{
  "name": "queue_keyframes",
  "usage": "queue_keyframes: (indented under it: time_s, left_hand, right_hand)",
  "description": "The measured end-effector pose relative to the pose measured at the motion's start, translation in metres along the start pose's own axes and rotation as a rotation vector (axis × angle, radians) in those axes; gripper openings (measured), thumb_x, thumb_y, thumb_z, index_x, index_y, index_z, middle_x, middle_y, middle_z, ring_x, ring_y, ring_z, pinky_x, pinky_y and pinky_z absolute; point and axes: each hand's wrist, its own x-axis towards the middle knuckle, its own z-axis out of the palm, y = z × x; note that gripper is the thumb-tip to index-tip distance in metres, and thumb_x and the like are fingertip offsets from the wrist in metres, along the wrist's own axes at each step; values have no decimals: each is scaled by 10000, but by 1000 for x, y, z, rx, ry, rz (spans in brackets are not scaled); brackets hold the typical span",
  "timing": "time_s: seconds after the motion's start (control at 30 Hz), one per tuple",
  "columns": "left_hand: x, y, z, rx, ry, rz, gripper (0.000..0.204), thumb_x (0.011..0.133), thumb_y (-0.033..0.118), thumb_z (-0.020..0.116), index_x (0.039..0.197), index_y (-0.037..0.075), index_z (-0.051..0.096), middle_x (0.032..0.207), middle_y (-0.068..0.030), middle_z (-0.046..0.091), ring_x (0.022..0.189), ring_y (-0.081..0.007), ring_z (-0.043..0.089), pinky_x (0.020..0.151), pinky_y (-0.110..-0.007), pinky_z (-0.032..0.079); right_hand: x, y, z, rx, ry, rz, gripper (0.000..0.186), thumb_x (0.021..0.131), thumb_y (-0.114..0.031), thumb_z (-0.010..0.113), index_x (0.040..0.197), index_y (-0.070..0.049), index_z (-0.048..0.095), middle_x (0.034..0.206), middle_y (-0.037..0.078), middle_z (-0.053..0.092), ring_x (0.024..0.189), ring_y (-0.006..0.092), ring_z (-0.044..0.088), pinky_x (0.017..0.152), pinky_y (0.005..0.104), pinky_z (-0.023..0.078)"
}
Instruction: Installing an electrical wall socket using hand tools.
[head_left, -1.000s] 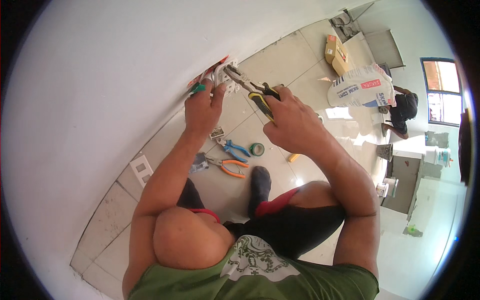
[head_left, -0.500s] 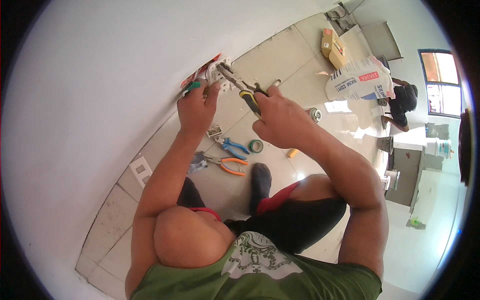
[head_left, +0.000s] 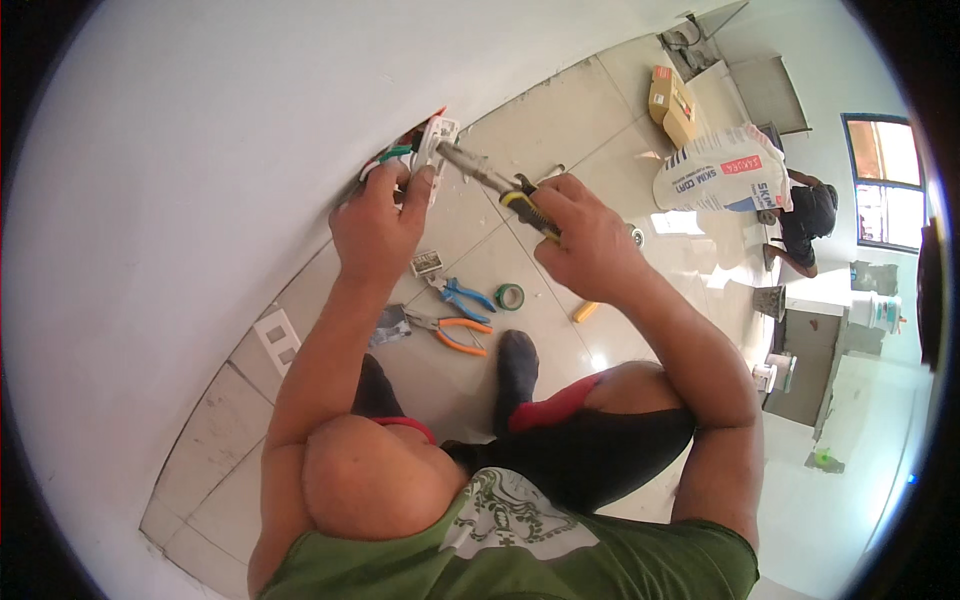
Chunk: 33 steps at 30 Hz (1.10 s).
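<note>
My left hand (head_left: 375, 225) is closed on a white socket fitting (head_left: 438, 140) beside a red-edged opening low in the wall, with green wire (head_left: 397, 153) behind the fitting. My right hand (head_left: 590, 240) grips pliers with yellow-and-black handles (head_left: 530, 210); their jaws reach the fitting's face, though whether they clamp it I cannot tell. Below my hands on the tiles lie blue-handled pliers (head_left: 466, 300), orange-handled pliers (head_left: 461, 338), a roll of green tape (head_left: 509, 296), a small metal piece (head_left: 426, 262) and, at left, a white plate with openings (head_left: 275, 340).
A large white sack (head_left: 720, 170) stands at right, near a cardboard box (head_left: 670, 105). Another person (head_left: 805, 220) crouches behind the sack. Several buckets (head_left: 768, 300) stand along the right side. The white wall (head_left: 200, 150) borders my left, and my feet rest on the tiled floor.
My left hand has shifted left and the fitting is turned more edge-on. My right hand with the pliers has moved right since half a second ago.
</note>
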Motion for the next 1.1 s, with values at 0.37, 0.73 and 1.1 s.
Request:
queue_keyframes:
  time_s: [0.37, 0.73, 1.1]
  left_hand:
    - [6, 10, -19, 204, 207, 384, 418, 748, 135, 858, 1147, 165, 738, 989, -51, 648, 813, -224, 665, 642, -338, 571]
    - [9, 9, -25, 240, 186, 365, 301, 800, 164, 866, 1050, 54, 741, 838, -77, 674, 704, -207, 653, 561, -310, 554]
    - [-2, 2, -14, 219, 237, 384, 345, 776, 60, 884, 1087, 39, 736, 1009, -126, 700, 813, -169, 660, 478, -240, 526]
  right_hand:
    - [-12, 130, 101, -197, -585, 19, 329, 829, -200, 636, 1118, -45, 663, 1166, 212, 584, 1101, 394, 610, 943, 486, 504]
    - [27, 67, 29, 946, -434, 67, 373, 822, -141, 652, 1164, 7, 646, 935, 56, 610, 891, 123, 590, 817, 306, 491]
    - [34, 43, 10, 826, -425, 136, 413, 836, -213, 587, 1201, -36, 663, 771, 61, 597, 647, 153, 555, 598, 311, 455]
